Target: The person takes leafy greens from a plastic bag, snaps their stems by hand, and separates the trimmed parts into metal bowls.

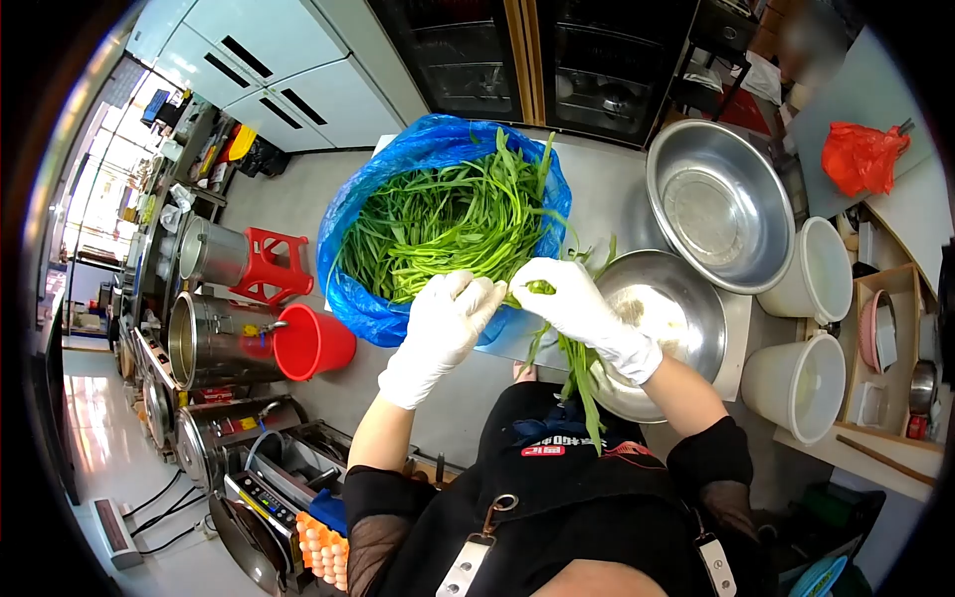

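Long green leafy vegetables [438, 224] fill a blue plastic bag [360, 189] that stands open in front of me. My right hand [569, 298], in a white glove, is closed around a small bunch of greens [579, 383] whose leaves hang down below it. Close beside it, at the bag's near edge, my left hand [448, 326], gloved too, has its fingers pinched together; whether a stem is between them is too small to tell. A metal bowl [696, 333] lies partly under my right wrist.
A large steel basin [721, 204] stands at the right, beside white buckets [811, 274]. At the left are a red bucket [316, 343], a red stool [271, 264] and steel pots [204, 338]. Dark glass cabinets [597, 70] stand beyond the bag.
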`<state>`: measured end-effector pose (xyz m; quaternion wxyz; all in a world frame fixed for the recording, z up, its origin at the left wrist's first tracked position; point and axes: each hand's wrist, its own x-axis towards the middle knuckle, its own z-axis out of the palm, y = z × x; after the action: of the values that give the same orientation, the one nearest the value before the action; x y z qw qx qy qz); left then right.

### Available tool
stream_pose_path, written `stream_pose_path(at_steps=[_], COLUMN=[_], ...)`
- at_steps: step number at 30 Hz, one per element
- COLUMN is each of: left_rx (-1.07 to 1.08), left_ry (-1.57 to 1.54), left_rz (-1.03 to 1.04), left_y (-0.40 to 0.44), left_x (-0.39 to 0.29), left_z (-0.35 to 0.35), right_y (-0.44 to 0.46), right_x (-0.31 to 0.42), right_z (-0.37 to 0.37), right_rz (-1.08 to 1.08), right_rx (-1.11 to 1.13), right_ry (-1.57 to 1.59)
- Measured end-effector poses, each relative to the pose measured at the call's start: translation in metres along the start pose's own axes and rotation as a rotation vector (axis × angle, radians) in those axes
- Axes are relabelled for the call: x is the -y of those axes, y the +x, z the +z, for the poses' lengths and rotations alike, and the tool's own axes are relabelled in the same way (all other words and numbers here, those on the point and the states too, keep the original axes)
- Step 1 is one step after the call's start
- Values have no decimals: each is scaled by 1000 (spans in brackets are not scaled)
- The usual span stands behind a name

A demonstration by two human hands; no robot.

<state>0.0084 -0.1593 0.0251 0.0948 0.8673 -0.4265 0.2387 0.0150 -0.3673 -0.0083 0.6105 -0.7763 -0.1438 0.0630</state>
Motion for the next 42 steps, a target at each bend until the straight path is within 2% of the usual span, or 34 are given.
stream_pose_path(at_steps=[3, 11, 14, 19, 24, 27, 30, 31, 33, 34, 36, 40, 42], left_rx=[-11, -58, -59, -74, -85, -171, -267, -196, -101, -76, 48, -98, -171], left_ry=[6, -19, -40, -40, -51, -79, -231, -267, -377, -459, -472, -476, -289], left_rz=[2, -85, -78, -82, -114, -182, -282, -301, -295, -270, -271, -380, -461], left_y=[-2, 14, 17, 18, 19, 18, 18, 18, 17, 14, 16, 19, 3], left_x=[8, 14, 15, 10, -13, -34, -54, -66, -90, -100, -114, -85, -45], left_z=[1, 8, 13, 20, 23, 31, 44, 53, 81, 97, 112, 71, 55], right_y=[9, 1, 0, -7, -20, -29, -48, -55, -68, -74, -89, -113, -115], right_x=[-2, -9, -16, -5, 0, -10, -1, 10, 2, 20, 21, -7, -15], right_z=[-17, -15, -21, -30, -44, -67, -112, -124, -158, -170, -198, -225, -224], right_rz=[260, 250, 305, 312, 463, 293, 289, 235, -17, 136, 64, -158, -180], right_rx=[-51, 280, 302, 303, 139, -56, -368, -454, -523, -615, -658, -733, -771], right_ry=[316, 260, 421, 442, 495, 332, 401, 408, 282, 352, 331, 503, 549])
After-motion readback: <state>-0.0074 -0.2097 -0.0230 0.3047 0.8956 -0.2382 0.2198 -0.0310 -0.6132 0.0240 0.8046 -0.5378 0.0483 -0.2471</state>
